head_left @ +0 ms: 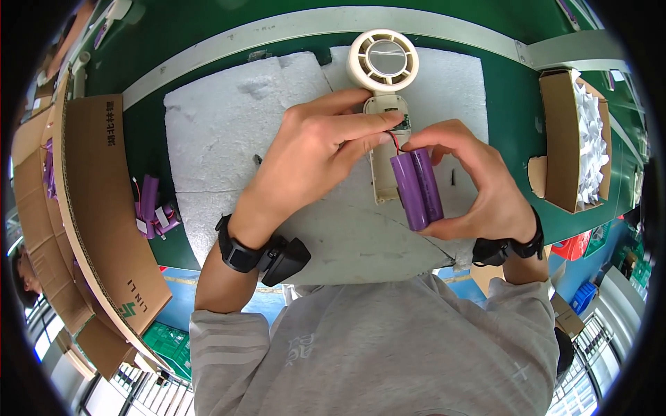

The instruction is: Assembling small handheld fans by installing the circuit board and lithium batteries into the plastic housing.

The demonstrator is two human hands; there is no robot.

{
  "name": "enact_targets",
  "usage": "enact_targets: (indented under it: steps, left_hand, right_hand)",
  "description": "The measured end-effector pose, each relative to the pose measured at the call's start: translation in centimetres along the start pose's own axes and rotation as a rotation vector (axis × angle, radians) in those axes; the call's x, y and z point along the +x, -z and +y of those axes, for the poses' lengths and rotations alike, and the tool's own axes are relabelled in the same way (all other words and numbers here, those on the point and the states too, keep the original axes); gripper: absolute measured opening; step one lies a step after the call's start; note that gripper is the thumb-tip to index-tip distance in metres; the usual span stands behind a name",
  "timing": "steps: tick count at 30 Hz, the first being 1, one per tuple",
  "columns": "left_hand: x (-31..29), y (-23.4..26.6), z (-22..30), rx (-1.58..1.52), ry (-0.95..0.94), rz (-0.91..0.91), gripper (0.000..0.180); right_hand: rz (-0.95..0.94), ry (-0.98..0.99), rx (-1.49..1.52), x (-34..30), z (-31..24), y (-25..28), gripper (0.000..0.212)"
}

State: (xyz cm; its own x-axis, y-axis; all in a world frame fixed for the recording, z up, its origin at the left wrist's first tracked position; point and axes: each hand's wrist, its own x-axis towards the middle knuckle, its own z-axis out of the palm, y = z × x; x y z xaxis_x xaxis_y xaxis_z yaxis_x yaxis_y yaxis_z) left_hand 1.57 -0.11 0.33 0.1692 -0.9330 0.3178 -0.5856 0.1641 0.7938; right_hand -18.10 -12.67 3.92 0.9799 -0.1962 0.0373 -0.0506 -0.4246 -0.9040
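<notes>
as foam [222, 132] tops table [146, 139], held batteries [412, 191], blue floor [179, 295]

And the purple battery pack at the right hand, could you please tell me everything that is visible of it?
The pack is two purple cylinders side by side, their wrap smooth and slightly shiny, like plastic. Red and black wires run at its upper end. It leans a little, top toward the left, over the right edge of the open fan handle; whether it touches the handle is unclear. The right hand holds it by its ends.
</notes>
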Motion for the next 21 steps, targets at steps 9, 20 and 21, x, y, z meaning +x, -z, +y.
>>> enact_targets:
  steps: [9, 20, 21]
  left_hand:
    - [0.5, 0.7, 0.3, -0.023, 0.014, -0.077, 0.028]
    - [0.3, -0.3, -0.5, -0.037, -0.020, 0.047, 0.022]
    - [0.3, -0.2, -0.5, -0.029, -0.009, 0.042, 0.022]
  right_hand:
    - [0.152, 0.098, -0.250, 0.3, 0.6, -2.7, 0.069]
    - [0.251, 0.071, -0.391, -0.3, -0.6, -3.7, 0.052]
    - [0.255, 0.087, -0.447, -0.3, -0.7, -3.7, 0.050]
